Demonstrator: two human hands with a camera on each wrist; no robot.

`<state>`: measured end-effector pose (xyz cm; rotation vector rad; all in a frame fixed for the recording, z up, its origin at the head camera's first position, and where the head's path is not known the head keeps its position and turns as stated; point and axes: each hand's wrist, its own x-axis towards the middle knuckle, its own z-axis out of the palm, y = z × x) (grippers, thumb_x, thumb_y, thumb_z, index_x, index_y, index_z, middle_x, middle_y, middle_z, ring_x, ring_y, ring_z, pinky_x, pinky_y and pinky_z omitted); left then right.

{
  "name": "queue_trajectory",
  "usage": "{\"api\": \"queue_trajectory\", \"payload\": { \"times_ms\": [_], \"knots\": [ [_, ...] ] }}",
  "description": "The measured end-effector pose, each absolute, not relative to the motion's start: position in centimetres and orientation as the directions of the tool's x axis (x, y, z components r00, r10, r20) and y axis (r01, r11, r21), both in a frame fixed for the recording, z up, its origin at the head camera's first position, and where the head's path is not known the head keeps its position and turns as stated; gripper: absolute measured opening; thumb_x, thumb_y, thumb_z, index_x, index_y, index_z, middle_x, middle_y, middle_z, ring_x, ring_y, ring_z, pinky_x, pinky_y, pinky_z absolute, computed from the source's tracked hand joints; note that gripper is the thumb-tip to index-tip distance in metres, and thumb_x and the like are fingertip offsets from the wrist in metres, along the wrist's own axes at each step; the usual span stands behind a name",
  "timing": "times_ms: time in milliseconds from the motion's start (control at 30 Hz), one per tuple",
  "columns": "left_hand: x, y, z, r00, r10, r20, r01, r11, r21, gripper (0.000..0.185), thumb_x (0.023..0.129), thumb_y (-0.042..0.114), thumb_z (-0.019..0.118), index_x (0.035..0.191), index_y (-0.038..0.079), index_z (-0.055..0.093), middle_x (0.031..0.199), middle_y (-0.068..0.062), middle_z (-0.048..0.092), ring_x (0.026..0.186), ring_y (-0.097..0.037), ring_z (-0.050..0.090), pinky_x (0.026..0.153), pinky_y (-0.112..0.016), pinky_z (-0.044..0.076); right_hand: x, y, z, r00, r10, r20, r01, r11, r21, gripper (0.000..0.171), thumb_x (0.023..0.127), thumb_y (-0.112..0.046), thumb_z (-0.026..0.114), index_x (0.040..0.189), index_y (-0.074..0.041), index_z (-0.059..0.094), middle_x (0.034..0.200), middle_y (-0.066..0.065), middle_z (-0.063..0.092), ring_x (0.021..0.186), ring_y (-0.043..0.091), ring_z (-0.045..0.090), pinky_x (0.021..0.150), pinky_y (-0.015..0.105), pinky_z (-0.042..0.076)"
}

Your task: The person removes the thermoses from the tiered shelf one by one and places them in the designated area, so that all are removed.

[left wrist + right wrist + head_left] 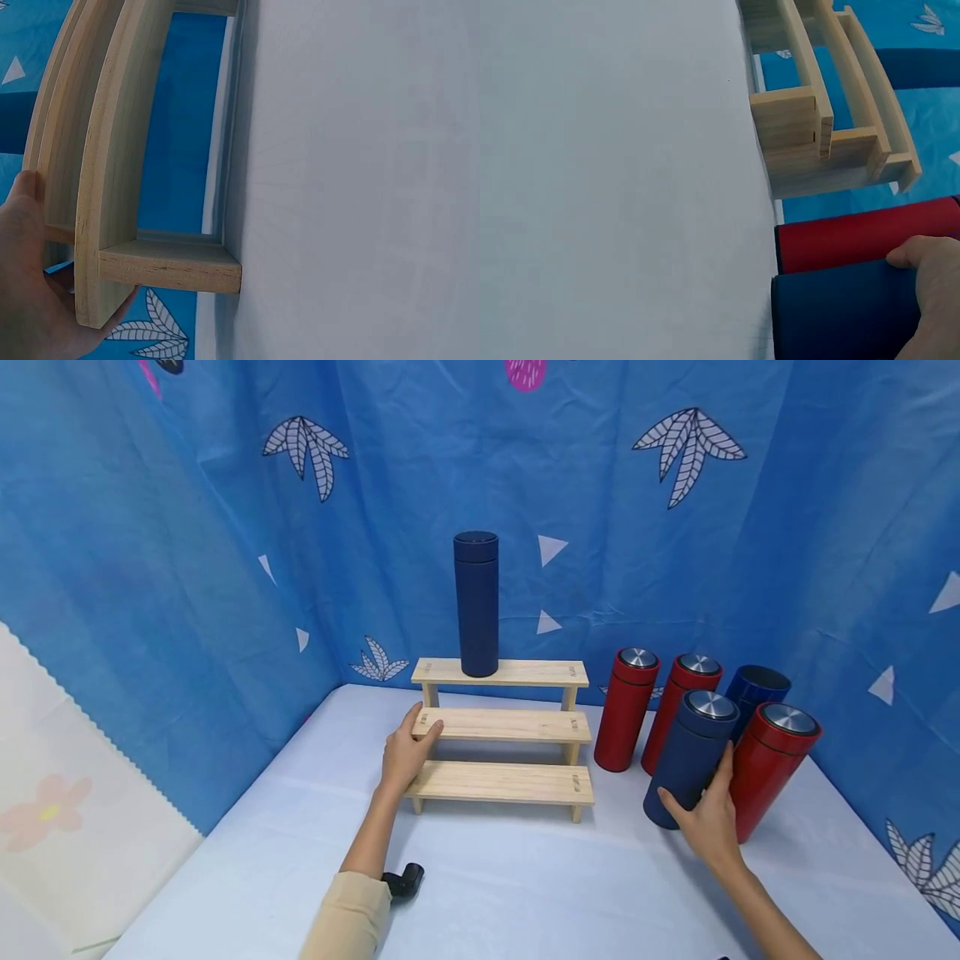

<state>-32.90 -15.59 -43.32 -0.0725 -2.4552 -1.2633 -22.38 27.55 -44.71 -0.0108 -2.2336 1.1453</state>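
A three-step wooden rack [501,725] [112,187] [817,127] stands on the white table [510,877]. One dark blue flask [476,604] stands upright on its top step. My left hand [406,752] [34,300] holds the rack's left end, thumb on the middle step. My right hand [705,818] [930,292] grips a tilted dark blue flask with a silver lid [690,758] [840,315] to the right of the rack. A red flask [772,770] leans beside it; in the right wrist view another red flask [862,240] lies just past the blue one.
Two more red flasks [626,720] [681,710] and another dark blue flask [756,693] stand behind, near the blue curtain [675,568]. A small black object [405,881] lies by my left forearm. Curtain walls close in the back and both sides.
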Motion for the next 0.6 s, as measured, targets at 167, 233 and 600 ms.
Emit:
{"api": "queue_trajectory", "payload": {
  "times_ms": [167,233,600],
  "knots": [
    [-32.9,-15.6,-43.4,-0.926,-0.133,0.354,0.208,0.602,0.771,0.077,0.082,0.065,0.050,0.143,0.021,0.035,0.135,-0.018,0.046,0.113,-0.041,0.051,0.088,-0.055,0.043,-21.7,26.8,-43.5,-0.754,0.304,0.583,-0.299,0.632,-0.715,0.107,0.077,0.002,0.070,0.149,-0.021,-0.006,0.150,0.016,0.015,0.132,0.038,0.024,0.096,0.063,0.027],
    [-32.8,-15.5,-43.4,-0.924,-0.139,0.356,0.207,0.601,0.772,0.077,0.082,0.065,0.051,0.143,0.021,0.035,0.135,-0.018,0.046,0.113,-0.041,0.051,0.088,-0.054,0.043,-21.3,26.3,-42.7,-0.705,0.306,0.639,-0.336,0.650,-0.682,0.104,0.076,0.003,0.069,0.149,-0.019,-0.001,0.149,0.015,0.016,0.133,0.033,0.023,0.096,0.062,0.029],
    [-33.1,-15.5,-43.6,-0.926,-0.131,0.354,0.212,0.595,0.776,0.080,0.081,0.066,0.051,0.143,0.019,0.035,0.135,-0.018,0.046,0.115,-0.039,0.050,0.090,-0.053,0.042,-21.5,21.0,-39.0,-0.355,0.119,0.927,-0.574,0.755,-0.316,0.065,0.071,0.000,0.063,0.131,-0.001,0.039,0.137,0.020,0.036,0.125,0.031,0.032,0.098,0.042,0.034]
  ]
}}
